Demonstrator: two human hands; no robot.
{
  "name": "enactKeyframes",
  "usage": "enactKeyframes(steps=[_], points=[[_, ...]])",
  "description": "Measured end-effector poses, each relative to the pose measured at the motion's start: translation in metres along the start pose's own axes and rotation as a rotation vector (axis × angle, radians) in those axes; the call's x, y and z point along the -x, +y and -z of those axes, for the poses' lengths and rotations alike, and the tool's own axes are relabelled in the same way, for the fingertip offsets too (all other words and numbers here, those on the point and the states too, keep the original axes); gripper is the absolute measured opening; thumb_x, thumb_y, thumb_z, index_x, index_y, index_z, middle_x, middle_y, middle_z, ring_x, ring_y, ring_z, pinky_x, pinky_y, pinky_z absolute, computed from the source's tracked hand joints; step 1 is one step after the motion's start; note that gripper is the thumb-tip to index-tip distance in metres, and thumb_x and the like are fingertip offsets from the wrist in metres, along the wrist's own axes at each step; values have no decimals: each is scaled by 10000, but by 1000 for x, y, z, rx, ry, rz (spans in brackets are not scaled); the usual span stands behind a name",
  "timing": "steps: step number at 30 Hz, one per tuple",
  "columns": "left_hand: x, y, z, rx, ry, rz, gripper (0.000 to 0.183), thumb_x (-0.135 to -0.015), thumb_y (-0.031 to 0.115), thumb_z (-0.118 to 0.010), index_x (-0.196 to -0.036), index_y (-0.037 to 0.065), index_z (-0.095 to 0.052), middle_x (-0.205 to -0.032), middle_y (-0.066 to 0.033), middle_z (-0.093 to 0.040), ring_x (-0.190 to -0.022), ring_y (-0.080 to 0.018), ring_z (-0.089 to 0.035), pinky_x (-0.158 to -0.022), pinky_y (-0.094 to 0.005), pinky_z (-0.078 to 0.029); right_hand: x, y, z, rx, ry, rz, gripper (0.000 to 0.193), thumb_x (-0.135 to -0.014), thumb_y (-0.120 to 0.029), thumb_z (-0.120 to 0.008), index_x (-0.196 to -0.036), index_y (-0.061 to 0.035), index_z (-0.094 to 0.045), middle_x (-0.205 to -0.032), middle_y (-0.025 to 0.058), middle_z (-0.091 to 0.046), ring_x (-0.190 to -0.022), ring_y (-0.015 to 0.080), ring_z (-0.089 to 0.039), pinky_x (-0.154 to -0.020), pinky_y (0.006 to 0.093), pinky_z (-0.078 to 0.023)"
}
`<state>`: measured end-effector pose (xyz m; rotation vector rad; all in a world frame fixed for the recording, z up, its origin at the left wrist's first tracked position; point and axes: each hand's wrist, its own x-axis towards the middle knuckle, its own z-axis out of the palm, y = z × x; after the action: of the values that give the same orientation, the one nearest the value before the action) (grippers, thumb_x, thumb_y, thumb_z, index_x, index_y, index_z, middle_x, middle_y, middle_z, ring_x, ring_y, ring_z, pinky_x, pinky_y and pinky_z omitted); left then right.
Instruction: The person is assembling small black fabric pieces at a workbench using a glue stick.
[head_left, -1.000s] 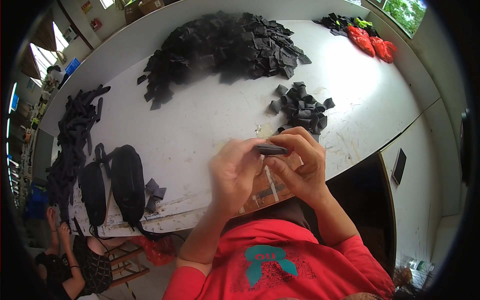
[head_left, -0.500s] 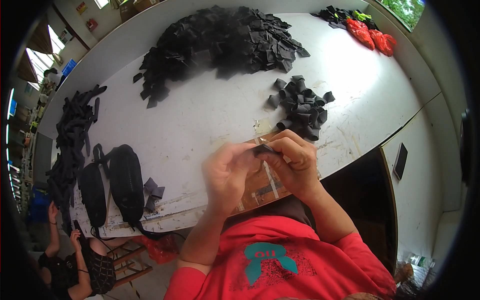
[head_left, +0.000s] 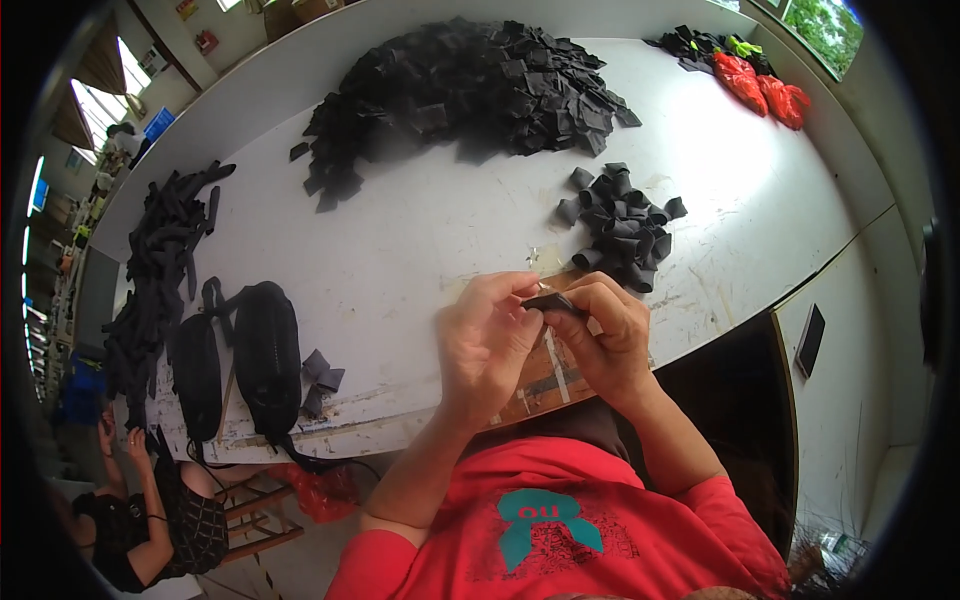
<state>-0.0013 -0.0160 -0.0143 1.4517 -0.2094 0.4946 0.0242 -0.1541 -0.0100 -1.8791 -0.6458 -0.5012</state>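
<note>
A small piece of black fabric, seemingly folded, is held between my two hands above the table's near edge. My right hand pinches it from the right, thumb below and fingers curled behind. The left end lies between the thumb and index fingertip of my left hand, whose other fingers are curled. Below them lies a brown taped board. Just past my right hand sits a small heap of curled black fabric pieces.
A large pile of flat black pieces covers the far table. Black strips and two black pouches lie left, near a seated person. Red plastic bags lie far right. A phone rests on the right-hand surface.
The whole view has shifted slightly. My left hand has moved a little rightward, its fingers looser, and more of the black fabric piece shows between my hands.
</note>
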Motion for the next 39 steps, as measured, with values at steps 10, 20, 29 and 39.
enactKeyframes(steps=[10,20,29,39], points=[[10,-5,7,-104,-28,11,126,-925,100,-583,-910,-24,-604,-757,-25,-622,-650,-50,-541,-613,-189,-453,-4,2,4,118,-49,138,173,-764,-85,-717,-756,-19,-557,-668,71,-538,-541,172,-508,-468,292,-376],[25,-72,52,-427,154,147,112,-882,76,-578,-828,-18,-603,-691,-88,-605,-597,-159,-545,-575,-264,-442,-35,12,41,74,70,39,175,-790,-82,-690,-727,2,-550,-619,68,-512,-491,173,-459,-468,285,-361],[40,-153,129,-918,241,146,114,-819,107,-566,-798,9,-620,-770,-188,-627,-724,-392,-602,-638,-444,-474,-12,130,-2,823,-99,14,542,-704,-304,-747,-1177,-119,-555,-1130,134,-526,-1099,317,-463,-914,452,-354],[42,-152,130,-999,219,46,87,-832,85,-616,-797,6,-600,-673,-110,-598,-557,-213,-567,-535,-324,-444,17,206,2,983,-164,-213,364,-812,-262,-612,-1137,-99,-608,-1227,175,-528,-1234,366,-410,-992,500,-315]])
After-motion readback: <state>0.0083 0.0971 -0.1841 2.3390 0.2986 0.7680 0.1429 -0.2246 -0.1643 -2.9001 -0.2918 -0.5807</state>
